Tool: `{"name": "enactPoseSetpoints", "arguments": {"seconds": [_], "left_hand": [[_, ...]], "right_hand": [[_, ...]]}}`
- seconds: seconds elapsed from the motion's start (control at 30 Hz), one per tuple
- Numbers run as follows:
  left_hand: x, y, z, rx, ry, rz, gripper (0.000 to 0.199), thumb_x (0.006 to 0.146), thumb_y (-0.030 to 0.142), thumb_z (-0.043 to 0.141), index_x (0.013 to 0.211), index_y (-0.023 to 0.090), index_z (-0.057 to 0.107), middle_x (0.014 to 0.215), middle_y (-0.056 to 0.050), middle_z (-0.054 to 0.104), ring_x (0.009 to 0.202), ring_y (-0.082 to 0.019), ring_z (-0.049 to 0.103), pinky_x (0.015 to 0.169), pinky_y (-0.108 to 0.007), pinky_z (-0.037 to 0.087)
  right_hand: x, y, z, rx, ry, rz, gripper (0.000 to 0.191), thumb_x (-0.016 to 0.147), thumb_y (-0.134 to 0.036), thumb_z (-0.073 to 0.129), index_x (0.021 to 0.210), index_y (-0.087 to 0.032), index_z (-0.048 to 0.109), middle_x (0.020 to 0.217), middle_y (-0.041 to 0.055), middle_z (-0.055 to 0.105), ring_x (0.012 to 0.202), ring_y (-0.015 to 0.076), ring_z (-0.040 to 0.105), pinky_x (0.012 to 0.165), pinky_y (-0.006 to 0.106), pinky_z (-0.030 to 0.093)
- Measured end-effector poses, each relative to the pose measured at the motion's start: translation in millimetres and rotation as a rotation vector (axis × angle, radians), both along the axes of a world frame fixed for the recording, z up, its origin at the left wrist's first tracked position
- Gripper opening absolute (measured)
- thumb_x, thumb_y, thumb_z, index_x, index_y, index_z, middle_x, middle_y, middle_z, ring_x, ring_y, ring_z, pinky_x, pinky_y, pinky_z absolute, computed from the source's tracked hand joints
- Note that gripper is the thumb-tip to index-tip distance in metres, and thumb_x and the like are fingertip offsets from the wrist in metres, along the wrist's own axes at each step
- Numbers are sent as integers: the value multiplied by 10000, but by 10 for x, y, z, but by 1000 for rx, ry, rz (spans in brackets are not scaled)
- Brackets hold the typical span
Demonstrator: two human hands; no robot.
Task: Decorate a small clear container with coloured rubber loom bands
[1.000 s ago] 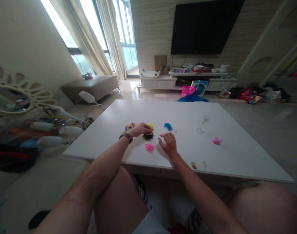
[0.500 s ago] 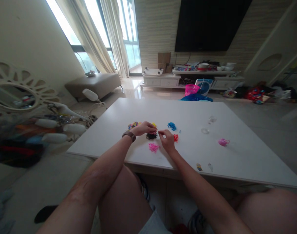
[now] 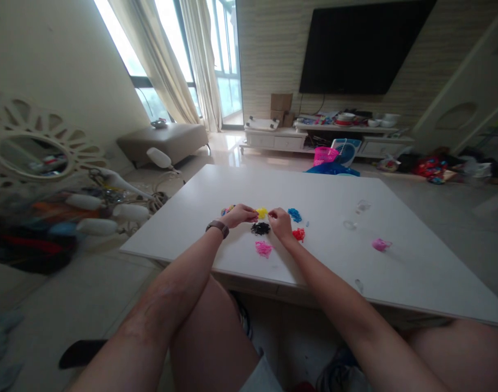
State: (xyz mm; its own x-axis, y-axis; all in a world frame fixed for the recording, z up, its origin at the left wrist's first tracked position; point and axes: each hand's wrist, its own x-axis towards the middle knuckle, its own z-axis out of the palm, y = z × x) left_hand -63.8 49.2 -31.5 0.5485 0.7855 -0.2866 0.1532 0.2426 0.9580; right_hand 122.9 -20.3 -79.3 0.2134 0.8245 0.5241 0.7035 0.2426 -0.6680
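Note:
My left hand [image 3: 241,215], with a brown watch on its wrist, is pinched shut beside a pile of small yellow bands [image 3: 261,213]. Something tiny and pinkish shows at its fingertips, too small to name. Facing it across the yellow pile, my right hand [image 3: 280,223] is also pinched; what its fingers hold cannot be made out. A pile of black bands [image 3: 260,228] lies just below the fingertips, with pink bands [image 3: 263,249] nearer me. Red bands [image 3: 298,234] and blue bands [image 3: 295,215] lie right of my right hand. Mixed-colour bands [image 3: 226,209] are partly hidden behind my left hand.
On the right of the white table [image 3: 420,272] lie a pink pouch-like item [image 3: 381,244], a clear ring [image 3: 349,225] and a clear plastic piece [image 3: 363,206]. A small clear item [image 3: 359,286] is near the front edge, beside my right forearm. A lamp [image 3: 159,158] stands left.
My hands have moved slightly apart and off the black pile, which now shows more fully. The view has shifted a little. My right forearm now covers a small yellow item near the front edge.

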Motion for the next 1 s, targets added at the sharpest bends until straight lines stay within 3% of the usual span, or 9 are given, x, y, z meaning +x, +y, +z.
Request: {"name": "enactPoseSetpoints", "arguments": {"seconds": [0.13,0.27,0.4,0.6,0.87,1.0], "left_hand": [[-39,12,-19,-16,-21,-11,129,707,182,842,790,118,768,781,-74,764,732,-147,708,925,-329,560],[-45,9,-19,-30,-36,-14,138,698,170,839,796,112,759,786,-84,761,736,-146,712,903,-309,564],[-41,15,-26,-16,-34,-34,151,691,194,847,777,112,754,798,-93,763,745,-153,714,897,-317,567],[-20,5,-4,5,-79,-83,225,651,233,881,783,101,756,803,-97,759,769,-149,708,904,-305,557],[3,-72,71,-43,-28,-143,197,686,189,848,826,95,746,894,-110,776,827,-180,725,896,-324,556],[0,-82,89,-65,-8,-99,202,701,159,826,850,116,696,892,-115,780,810,-192,733,857,-331,568]], "right_hand": [[-67,251,12,-66,22,-10,117,769,-145,575,738,-192,678,767,29,688,711,166,598,735,293,472],[-123,309,62,-113,71,12,90,781,-209,600,752,-201,685,744,14,703,681,159,601,696,282,471],[-130,191,159,-57,159,74,170,833,-296,585,768,-194,705,750,26,720,686,168,628,683,286,477],[-81,-21,248,-131,224,327,167,804,-346,689,825,-190,746,763,33,753,690,174,681,650,271,500],[40,-75,252,-132,174,284,143,817,-304,666,784,-200,758,752,35,760,677,184,679,631,286,493],[159,-298,227,-114,177,227,111,805,-283,674,767,-200,736,750,32,744,687,183,671,660,300,508]]}}
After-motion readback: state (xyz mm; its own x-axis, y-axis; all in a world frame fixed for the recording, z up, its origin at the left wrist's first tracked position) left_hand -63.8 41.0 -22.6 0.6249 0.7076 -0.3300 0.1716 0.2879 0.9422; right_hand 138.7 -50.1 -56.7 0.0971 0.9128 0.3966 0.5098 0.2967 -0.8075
